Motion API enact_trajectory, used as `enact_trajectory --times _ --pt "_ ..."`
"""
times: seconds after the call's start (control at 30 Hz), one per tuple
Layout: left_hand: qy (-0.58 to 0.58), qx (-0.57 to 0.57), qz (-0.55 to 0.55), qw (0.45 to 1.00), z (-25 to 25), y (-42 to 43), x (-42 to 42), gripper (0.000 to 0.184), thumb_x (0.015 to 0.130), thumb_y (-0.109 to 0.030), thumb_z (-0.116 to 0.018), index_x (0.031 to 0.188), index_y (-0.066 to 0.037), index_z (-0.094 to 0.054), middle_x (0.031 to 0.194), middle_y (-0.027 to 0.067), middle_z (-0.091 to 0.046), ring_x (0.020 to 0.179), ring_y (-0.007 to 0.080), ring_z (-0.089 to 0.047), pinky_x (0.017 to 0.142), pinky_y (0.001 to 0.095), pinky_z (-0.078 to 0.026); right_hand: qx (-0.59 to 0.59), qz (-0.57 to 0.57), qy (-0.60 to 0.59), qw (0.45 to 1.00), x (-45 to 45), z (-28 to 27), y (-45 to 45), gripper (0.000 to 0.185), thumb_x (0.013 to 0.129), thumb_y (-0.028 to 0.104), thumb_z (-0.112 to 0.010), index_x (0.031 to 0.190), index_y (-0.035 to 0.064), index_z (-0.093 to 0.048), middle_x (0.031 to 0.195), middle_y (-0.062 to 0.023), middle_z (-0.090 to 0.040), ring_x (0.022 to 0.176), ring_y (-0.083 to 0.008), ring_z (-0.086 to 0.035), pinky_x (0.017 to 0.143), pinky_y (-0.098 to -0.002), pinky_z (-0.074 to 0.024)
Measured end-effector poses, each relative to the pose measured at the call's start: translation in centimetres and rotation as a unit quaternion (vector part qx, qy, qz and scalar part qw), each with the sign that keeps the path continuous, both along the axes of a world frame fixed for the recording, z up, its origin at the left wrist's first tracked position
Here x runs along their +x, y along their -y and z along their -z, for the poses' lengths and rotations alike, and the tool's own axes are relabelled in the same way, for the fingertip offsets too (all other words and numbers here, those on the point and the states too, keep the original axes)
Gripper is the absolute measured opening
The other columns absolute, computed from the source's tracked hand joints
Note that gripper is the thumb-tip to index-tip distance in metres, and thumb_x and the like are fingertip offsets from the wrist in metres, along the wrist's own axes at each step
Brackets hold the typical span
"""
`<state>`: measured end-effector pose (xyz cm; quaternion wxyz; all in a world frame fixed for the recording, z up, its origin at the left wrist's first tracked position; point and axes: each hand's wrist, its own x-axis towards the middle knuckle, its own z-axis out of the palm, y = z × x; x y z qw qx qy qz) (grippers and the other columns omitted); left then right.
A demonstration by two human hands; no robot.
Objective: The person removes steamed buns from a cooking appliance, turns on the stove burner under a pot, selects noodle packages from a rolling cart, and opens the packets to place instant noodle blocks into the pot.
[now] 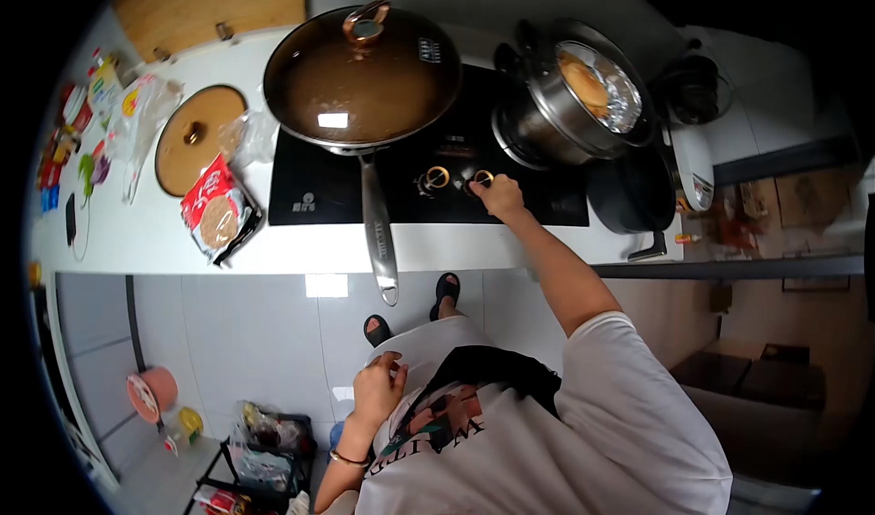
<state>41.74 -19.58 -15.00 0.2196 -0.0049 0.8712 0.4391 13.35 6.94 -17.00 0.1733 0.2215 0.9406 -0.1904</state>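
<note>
My right hand reaches down to the black cooktop, its fingers closed on the right stove knob, which has a gold ring. A matching left knob sits beside it, untouched. My left hand hangs at my waist with loosely bent fingers and holds nothing visible. On the left burner stands a frying pan under a brown glass lid, its handle pointing toward me. At the right burner a steel steamer pot holds crinkled foil with a golden-brown food piece.
The pan handle juts past the counter edge. Left of the cooktop lie a red food packet, another round lid and plastic bags. A black pot stands at the right. A pink bin and a loaded rack are on the floor.
</note>
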Motion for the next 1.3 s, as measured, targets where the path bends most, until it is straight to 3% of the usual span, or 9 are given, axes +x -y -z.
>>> enact_trajectory --times 0.3,0.37,0.47,0.57,0.63,0.83,1.1,1.23,1.3 --pt "-0.028 0.064 0.088 0.994 0.3 -6.8 -3.1 0.021 0.079 -0.016 -0.061 0.095 -0.003 -0.060 0.079 0.0122 -0.065 0.059 0.0250 -0.063 0.059 0.0357 -0.049 -0.080 0.027 -0.291 0.953 9.1 -4.8 -10.1 0.038 0.070 0.023 -0.073 0.098 0.0014 -0.058 0.079 -0.0112 -0.063 0.068 -0.0254 -0.061 0.063 -0.0346 -0.0478" --pt "-0.031 0.058 0.100 0.993 0.1 -8.9 -3.7 0.021 0.079 -0.017 -0.060 0.095 -0.003 -0.059 0.080 0.0127 -0.065 0.060 0.0256 -0.063 0.059 0.0357 -0.049 -0.032 0.034 -0.457 0.888 11.2 -6.7 -14.4 0.039 0.069 0.018 -0.074 0.098 0.0016 -0.056 0.083 -0.0114 -0.057 0.074 -0.0267 -0.057 0.069 -0.0355 -0.0460" --pt "-0.030 0.053 0.094 0.994 0.5 -13.1 -5.0 0.022 0.080 -0.017 -0.060 0.096 -0.002 -0.059 0.080 0.0140 -0.065 0.063 0.0270 -0.064 0.061 0.0359 -0.050 0.192 0.061 -0.512 0.835 14.0 -9.3 -22.3 0.051 0.066 0.020 -0.077 0.102 -0.0019 -0.049 0.095 -0.0159 -0.051 0.092 -0.0317 -0.049 0.082 -0.0397 -0.0393" --pt "-0.017 0.052 0.081 0.995 0.3 -19.3 -6.3 0.023 0.081 -0.018 -0.059 0.096 -0.002 -0.059 0.080 0.0153 -0.065 0.067 0.0284 -0.065 0.063 0.0364 -0.050 0.190 0.216 -0.459 0.841 15.8 -7.5 -29.8 0.065 0.064 0.024 -0.080 0.107 -0.0055 -0.043 0.097 -0.0198 -0.050 0.096 -0.0357 -0.046 0.088 -0.0422 -0.0347" --pt "-0.012 0.047 0.073 0.996 -0.5 -24.4 -7.3 0.023 0.081 -0.019 -0.059 0.097 -0.002 -0.059 0.080 0.0159 -0.065 0.068 0.0290 -0.065 0.064 0.0366 -0.050 0.015 0.198 -0.409 0.891 16.3 -5.2 -34.9 0.067 0.062 0.025 -0.081 0.107 -0.0032 -0.040 0.096 -0.0169 -0.050 0.090 -0.0279 -0.050 0.079 -0.0368 -0.0411" --pt "-0.016 0.077 0.171 0.982 -2.0 -38.0 -9.2 0.025 0.084 -0.021 -0.058 0.099 -0.001 -0.058 0.082 0.0154 -0.065 0.068 0.0256 -0.065 0.063 0.0340 -0.050 -0.269 0.168 -0.341 0.885 16.7 -1.5 -40.4 0.028 0.067 0.012 -0.071 0.082 -0.0002 -0.050 0.070 -0.0085 -0.057 0.066 -0.0190 -0.055 0.064 -0.0322 -0.0449" --pt "-0.003 0.048 0.159 0.986 -3.2 -43.7 -8.5 0.024 0.085 -0.020 -0.058 0.099 0.000 -0.059 0.078 0.0157 -0.065 0.069 0.0258 -0.065 0.065 0.0330 -0.050 -0.211 0.096 -0.321 0.918 16.4 -4.4 -42.8 0.030 0.065 0.011 -0.071 0.079 0.0000 -0.048 0.066 -0.0103 -0.057 0.061 -0.0212 -0.056 0.060 -0.0344 -0.0449" --pt "0.031 0.064 0.156 0.985 -2.4 -43.3 -8.0 0.027 0.085 -0.022 -0.059 0.100 0.001 -0.059 0.083 0.0168 -0.064 0.075 0.0244 -0.065 0.067 0.0326 -0.051 -0.201 0.091 -0.320 0.921 17.4 -4.4 -42.9 0.026 0.068 0.008 -0.070 0.078 -0.0006 -0.048 0.068 -0.0067 -0.056 0.062 -0.0131 -0.052 0.060 -0.0283 -0.0436" --pt "0.047 0.083 0.159 0.983 -1.5 -43.9 -8.6 0.028 0.085 -0.022 -0.059 0.100 0.001 -0.059 0.088 0.0176 -0.063 0.078 0.0238 -0.065 0.068 0.0325 -0.050 -0.177 0.082 -0.292 0.937 17.1 -4.6 -43.0 0.034 0.066 0.014 -0.073 0.081 0.0009 -0.046 0.067 -0.0116 -0.057 0.062 -0.0231 -0.058 0.061 -0.0352 -0.0452"
